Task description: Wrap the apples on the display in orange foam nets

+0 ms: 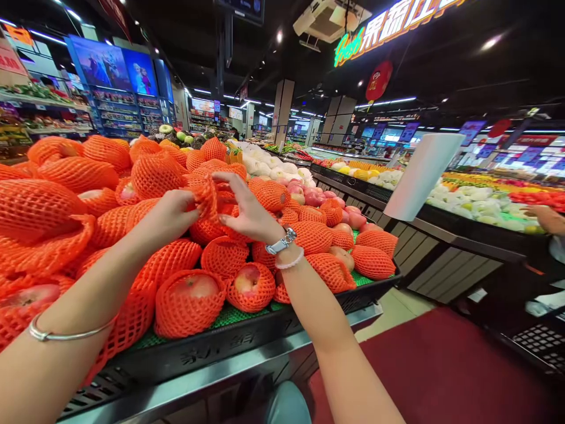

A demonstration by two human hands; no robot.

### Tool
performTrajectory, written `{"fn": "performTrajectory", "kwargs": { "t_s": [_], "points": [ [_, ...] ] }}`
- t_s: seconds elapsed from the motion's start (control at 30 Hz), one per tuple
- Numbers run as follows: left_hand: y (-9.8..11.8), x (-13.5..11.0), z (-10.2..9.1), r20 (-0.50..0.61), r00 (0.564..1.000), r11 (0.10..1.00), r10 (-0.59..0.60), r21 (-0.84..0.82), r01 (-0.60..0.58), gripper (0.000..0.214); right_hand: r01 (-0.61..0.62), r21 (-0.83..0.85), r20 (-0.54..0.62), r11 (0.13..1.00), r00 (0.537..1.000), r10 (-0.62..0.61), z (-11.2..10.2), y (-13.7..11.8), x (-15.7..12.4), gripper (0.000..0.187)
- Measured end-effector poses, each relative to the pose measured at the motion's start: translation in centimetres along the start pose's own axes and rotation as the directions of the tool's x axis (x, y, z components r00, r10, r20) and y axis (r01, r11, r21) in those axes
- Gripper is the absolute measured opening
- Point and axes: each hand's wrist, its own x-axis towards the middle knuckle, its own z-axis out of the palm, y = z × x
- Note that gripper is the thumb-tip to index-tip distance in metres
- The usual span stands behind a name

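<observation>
Above a heap of apples in orange foam nets, my two hands are at one orange foam net (206, 197). My left hand (174, 215) is closed, pinching the net's left side. My right hand (249, 212) curves around its right side, thumb apart from the forefinger, fingertips on the net's edge. Whether fruit is inside this net I cannot tell. Below the hands lie a netted apple (194, 285) and a smaller netted apple (252, 280), their red-yellow tops showing through the net openings.
The fruit sits on green matting in a black crate (212, 341) with a metal rail in front. Bare pink apples (304, 194) lie behind. A white plastic bag roll (424, 176) stands to the right. At the far right a person's hand (545, 218) shows near another fruit stand.
</observation>
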Motion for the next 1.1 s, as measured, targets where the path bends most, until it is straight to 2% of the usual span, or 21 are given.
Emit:
{"fn": "performTrajectory", "kwargs": {
  "t_s": [0.07,0.13,0.3,0.43,0.53,0.67,0.77,0.9,1.0,1.1],
  "points": [
    [-0.1,-0.2,0.0,-0.081,0.996,0.995,0.048,-0.081,-0.055,0.020,-0.028,0.066,0.017,0.997,0.999,0.026,0.0,0.0,0.1,0.054],
    [0.0,-0.4,0.1,-0.140,0.989,0.980,0.042,-0.186,-0.068,0.017,-0.052,0.138,0.049,0.989,0.998,0.046,-0.1,0.2,0.1,0.057],
    [0.9,-1.0,0.6,-0.107,0.991,0.886,-0.086,-0.463,0.027,0.006,-0.080,0.147,0.118,0.986,0.991,0.063,-0.4,0.1,0.2,0.063],
    [2.6,-0.9,1.2,-0.164,0.964,0.727,-0.209,-0.685,0.041,0.023,-0.032,0.064,0.034,0.997,0.999,0.030,-0.2,-0.9,0.1,0.066],
    [3.8,-0.7,1.3,-0.191,0.946,0.675,-0.263,-0.737,0.039,0.027,0.007,0.013,-0.031,1.000,0.999,-0.006,0.3,-1.6,0.0,0.068],
    [4.0,-0.6,1.1,-0.137,0.945,0.677,-0.299,-0.728,0.109,0.023,0.057,0.006,-0.096,0.998,0.994,-0.056,0.5,-1.5,-0.1,0.063],
    [3.1,-0.8,1.1,-0.029,0.967,0.746,-0.255,-0.642,0.178,0.020,0.100,-0.003,-0.016,0.995,0.995,-0.100,-0.2,-1.1,-0.1,0.068],
    [1.5,-0.8,1.1,0.107,0.969,0.823,-0.221,-0.513,0.244,0.023,0.045,-0.054,0.102,0.998,0.994,-0.039,-1.1,-0.8,-0.2,0.075],
    [1.0,-0.7,0.9,0.055,0.971,0.866,-0.232,-0.442,0.232,0.016,0.022,-0.038,0.073,0.999,0.997,-0.019,-0.9,-0.8,-0.2,0.072],
    [1.3,-0.7,0.6,-0.117,0.976,0.944,-0.183,-0.298,0.141,0.005,-0.018,-0.032,-0.030,0.999,0.999,0.017,-0.1,-1.0,0.0,0.057]
  ]
}}
